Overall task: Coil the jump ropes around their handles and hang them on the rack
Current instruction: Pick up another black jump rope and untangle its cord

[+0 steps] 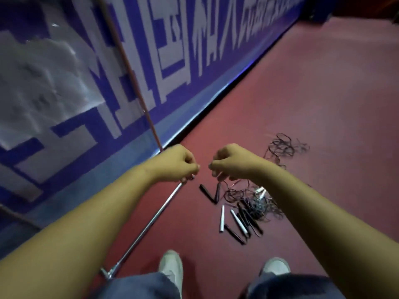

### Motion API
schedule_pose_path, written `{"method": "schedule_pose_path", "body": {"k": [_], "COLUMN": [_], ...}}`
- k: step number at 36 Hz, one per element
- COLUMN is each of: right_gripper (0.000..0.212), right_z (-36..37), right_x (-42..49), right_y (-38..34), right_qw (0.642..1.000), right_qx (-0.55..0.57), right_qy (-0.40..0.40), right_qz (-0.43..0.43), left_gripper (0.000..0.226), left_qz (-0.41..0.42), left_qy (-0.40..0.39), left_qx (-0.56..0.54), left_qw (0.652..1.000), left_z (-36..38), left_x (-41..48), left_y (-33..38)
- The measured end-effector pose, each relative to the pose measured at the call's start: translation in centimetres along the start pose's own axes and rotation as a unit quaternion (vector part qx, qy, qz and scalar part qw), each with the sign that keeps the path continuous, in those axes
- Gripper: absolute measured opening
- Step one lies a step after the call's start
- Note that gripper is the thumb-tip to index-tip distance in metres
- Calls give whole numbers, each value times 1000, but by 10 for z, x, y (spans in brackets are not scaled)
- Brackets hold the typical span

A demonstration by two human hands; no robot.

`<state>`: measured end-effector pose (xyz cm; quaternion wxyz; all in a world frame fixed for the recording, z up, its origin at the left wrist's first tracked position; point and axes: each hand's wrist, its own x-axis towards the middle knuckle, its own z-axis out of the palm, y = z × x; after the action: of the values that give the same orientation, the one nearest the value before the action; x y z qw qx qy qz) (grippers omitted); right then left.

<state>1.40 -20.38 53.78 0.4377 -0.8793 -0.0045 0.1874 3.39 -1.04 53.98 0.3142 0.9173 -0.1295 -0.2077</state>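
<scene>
My left hand [174, 164] is closed over a chrome rack bar [151, 221], which runs from a joint near my left shoe up under the fist. Beyond the fist a thin reddish rod [129, 67] continues up along the wall. My right hand [232, 162] is a fist a little to the right, pinching a thin dark jump rope cord [220, 180] that hangs down from it. Below on the floor lies a tangle of jump ropes [252, 203] with several black and white handles [237, 221]. Two black handles [210, 194] form a V. A second tangle of cord [282, 147] lies farther off.
A blue wall banner [151, 61] with white characters runs along the left, meeting the red floor [313, 93] at a dark baseboard. My two light shoes [171, 266] and grey trouser legs are at the bottom edge, next to the bar's joint [108, 272].
</scene>
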Motion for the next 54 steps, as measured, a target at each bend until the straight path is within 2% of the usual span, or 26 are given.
{"method": "schedule_pose_path", "body": {"k": [8,17,21,23,25,27,28,31,35,38,42,46,48,51,54], "right_gripper": [22,24,25,24,23,22,23,23,22,18,21,18,15,15,13], "right_z": [30,92,116,127,136,141,144,146,149,150,152,152,153,158,166], "right_x": [90,206,235,240,245,248,250,253,256,256,253,253,255,260,264], "right_y": [179,328,378,397,416,427,432,437,435,432,422,408,404,402,402], "right_qw": [991,978,971,967,963,961,960,960,961,960,956,955,955,955,953], "right_qx": [44,57,64,76,84,91,94,97,99,100,116,124,124,120,122], "right_qy": [-6,2,1,6,9,13,16,18,7,-3,-15,-35,-41,-41,-46], "right_qz": [124,199,230,244,257,262,263,261,259,262,268,267,266,267,273], "left_gripper": [23,22,15,26,51,71,74,63,35,29,31,38,35,6,14], "left_qz": [-81,-192,-212,-213,-183,-136,-104,1,5,-4,-70,-197,-201,-180,-148], "left_qy": [-111,-95,-94,-81,-84,-110,-127,-110,-73,-54,-90,-81,-55,-37,-73], "left_qx": [-12,-20,29,52,78,156,215,365,379,406,375,200,133,129,157], "left_qw": [990,976,972,972,976,972,963,925,923,912,920,956,969,974,974], "left_z": [152,280,321,339,359,374,381,394,399,400,395,391,393,396,399], "left_x": [147,286,325,341,359,370,373,382,380,374,366,368,370,366,355], "left_y": [-77,-191,-226,-240,-252,-260,-262,-274,-290,-298,-307,-305,-307,-314,-316]}}
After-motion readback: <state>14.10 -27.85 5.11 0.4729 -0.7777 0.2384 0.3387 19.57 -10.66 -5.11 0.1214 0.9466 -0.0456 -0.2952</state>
